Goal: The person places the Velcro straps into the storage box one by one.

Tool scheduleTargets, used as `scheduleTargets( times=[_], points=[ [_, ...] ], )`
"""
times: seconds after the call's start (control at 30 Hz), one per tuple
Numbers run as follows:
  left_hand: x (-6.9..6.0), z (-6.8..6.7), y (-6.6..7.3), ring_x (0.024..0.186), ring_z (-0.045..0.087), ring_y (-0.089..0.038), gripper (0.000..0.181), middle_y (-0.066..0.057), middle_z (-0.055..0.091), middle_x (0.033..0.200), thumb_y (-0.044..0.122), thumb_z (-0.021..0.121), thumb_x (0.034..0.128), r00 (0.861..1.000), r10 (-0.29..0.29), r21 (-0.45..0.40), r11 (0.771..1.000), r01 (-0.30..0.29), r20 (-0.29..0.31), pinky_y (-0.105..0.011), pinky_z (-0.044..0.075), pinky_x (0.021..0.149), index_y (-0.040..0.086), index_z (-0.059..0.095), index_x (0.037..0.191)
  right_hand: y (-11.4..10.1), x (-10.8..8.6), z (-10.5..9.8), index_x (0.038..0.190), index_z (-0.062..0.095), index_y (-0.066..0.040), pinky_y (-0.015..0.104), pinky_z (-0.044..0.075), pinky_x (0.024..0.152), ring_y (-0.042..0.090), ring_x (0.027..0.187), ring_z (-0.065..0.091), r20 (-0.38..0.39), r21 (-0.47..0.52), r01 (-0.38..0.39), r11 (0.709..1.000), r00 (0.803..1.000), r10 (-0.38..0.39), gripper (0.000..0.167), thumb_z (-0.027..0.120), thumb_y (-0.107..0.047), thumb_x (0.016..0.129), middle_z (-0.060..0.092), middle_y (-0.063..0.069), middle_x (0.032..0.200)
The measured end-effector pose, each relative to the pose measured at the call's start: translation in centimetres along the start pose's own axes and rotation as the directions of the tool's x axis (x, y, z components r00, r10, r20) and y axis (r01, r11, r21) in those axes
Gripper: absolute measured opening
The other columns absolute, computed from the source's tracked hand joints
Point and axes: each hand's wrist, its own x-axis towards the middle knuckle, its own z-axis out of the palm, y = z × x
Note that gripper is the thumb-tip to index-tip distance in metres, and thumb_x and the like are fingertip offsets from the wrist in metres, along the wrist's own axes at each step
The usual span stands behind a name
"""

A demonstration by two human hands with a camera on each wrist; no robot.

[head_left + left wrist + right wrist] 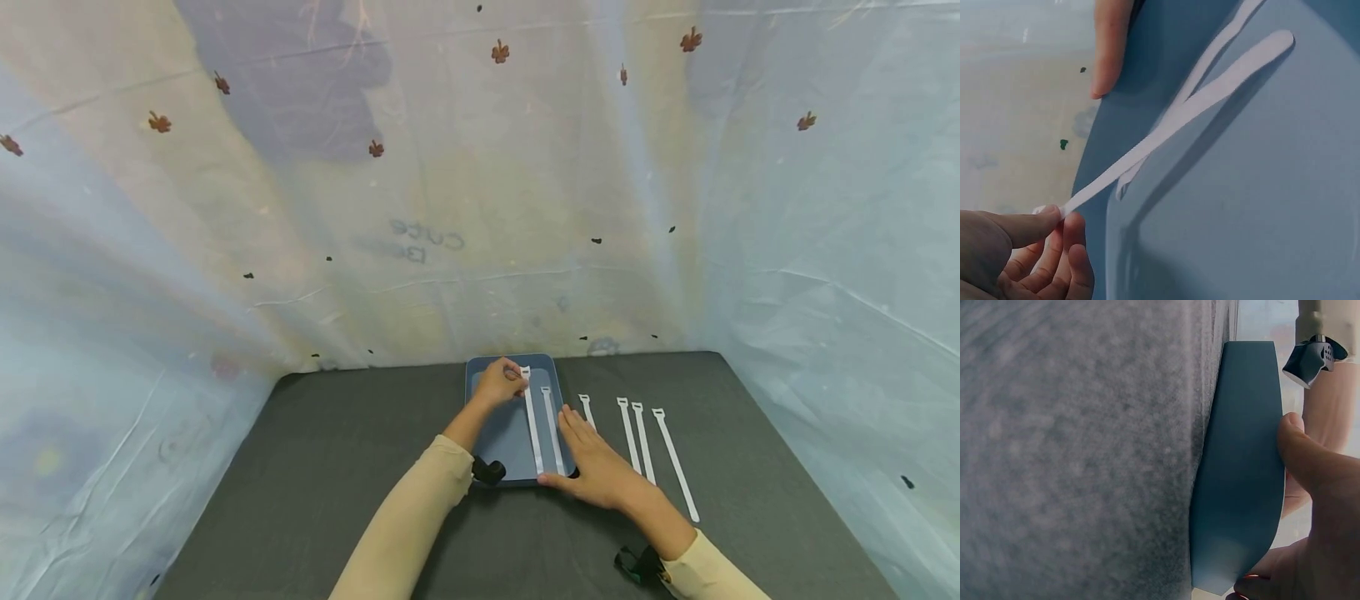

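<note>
My left hand (498, 383) (1035, 256) pinches a white strap (532, 425) (1147, 147) near its slotted head, between thumb and fingers. The strap slants over the blue tray (498, 446) (1247, 200) (1238, 462), its rounded end toward the near side. Another white strap (553, 429) (1210, 59) lies in the tray to its right, and the two cross in the left wrist view. At the tray's near right corner, my right hand (596, 467) (1329, 481) touches the rim, fingers extended along the right side and thumb on the near edge.
Right of the tray, several more white straps lie on the dark grey cloth (352, 467), one (585, 404) partly hidden by my right hand and another (677, 467) farthest right. A pale patterned sheet (480, 208) hangs behind the table and along both sides.
</note>
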Motion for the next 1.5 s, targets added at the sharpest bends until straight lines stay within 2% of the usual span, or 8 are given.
scheduleTargets(
  times=[0.13,0.3,0.4,0.73,0.93,1.27,1.5],
  points=[
    [-0.1,0.3,0.0,0.080,0.078,-0.033,0.017,-0.016,0.079,0.093,0.003,0.076,0.0990,1.000,-0.005,0.014,1.000,0.005,0.013,-0.025,0.054,0.058,-0.001,0.066,0.112,0.2,0.1,0.2,0.166,0.022,0.010,0.063,0.025,0.129,0.048,0.162,0.018,0.005,-0.007,-0.001,1.000,1.000,0.001,0.114,0.069,-0.067,0.097,0.015,0.029,0.175],
    [-0.1,0.7,-0.3,0.065,0.070,-0.019,0.016,-0.014,0.078,0.086,0.002,0.076,0.0987,1.000,-0.023,0.032,0.999,0.023,0.014,-0.020,0.048,0.053,0.001,0.065,0.110,0.3,0.1,0.3,0.166,0.023,0.011,0.063,0.026,0.129,0.049,0.161,0.018,0.002,-0.017,0.003,1.000,1.000,-0.003,0.114,0.069,-0.068,0.097,0.016,0.030,0.175],
    [-0.1,0.9,-0.4,0.062,0.066,-0.015,0.016,-0.013,0.078,0.084,0.002,0.076,0.0985,0.999,-0.043,0.043,0.998,0.042,0.015,-0.020,0.046,0.052,0.001,0.065,0.110,0.2,0.1,0.2,0.166,0.023,0.011,0.063,0.026,0.129,0.048,0.161,0.018,0.001,-0.016,0.005,1.000,1.000,-0.005,0.114,0.069,-0.067,0.097,0.016,0.030,0.175],
    [0.0,1.6,-0.5,0.072,0.075,-0.023,0.014,-0.008,0.076,0.081,0.000,0.074,0.0992,0.998,-0.061,0.103,0.993,0.058,0.026,-0.024,0.053,0.056,0.002,0.067,0.110,0.3,0.2,0.3,0.166,0.022,0.010,0.062,0.025,0.129,0.048,0.162,0.018,0.007,-0.015,0.005,1.000,1.000,-0.005,0.114,0.068,-0.069,0.097,0.016,0.030,0.175],
    [0.0,1.8,-0.5,0.078,0.077,-0.029,0.014,-0.012,0.077,0.082,-0.001,0.075,0.0981,0.996,-0.079,0.100,0.992,0.075,0.030,-0.030,0.057,0.059,0.002,0.067,0.109,0.2,0.1,0.1,0.167,0.022,0.009,0.062,0.025,0.129,0.048,0.162,0.017,0.013,-0.007,-0.002,1.000,1.000,0.002,0.114,0.068,-0.069,0.097,0.015,0.029,0.175],
    [-0.3,1.8,-0.1,0.079,0.078,-0.035,0.018,-0.017,0.077,0.083,-0.002,0.077,0.0936,0.996,-0.089,0.094,0.992,0.086,0.018,-0.030,0.056,0.058,-0.003,0.067,0.109,0.1,0.1,0.1,0.166,0.023,0.010,0.063,0.026,0.129,0.048,0.162,0.018,0.009,-0.014,0.005,1.000,1.000,-0.005,0.114,0.067,-0.069,0.097,0.016,0.030,0.175],
    [-0.2,1.7,-0.3,0.060,0.068,-0.017,0.017,-0.016,0.079,0.082,-0.002,0.078,0.0910,0.996,-0.087,0.107,0.991,0.086,0.007,-0.021,0.045,0.050,-0.002,0.069,0.106,0.0,0.0,-0.1,0.166,0.023,0.010,0.063,0.026,0.129,0.048,0.162,0.018,0.008,-0.012,0.000,1.000,1.000,0.000,0.114,0.068,-0.069,0.097,0.016,0.029,0.175]
  ],
)
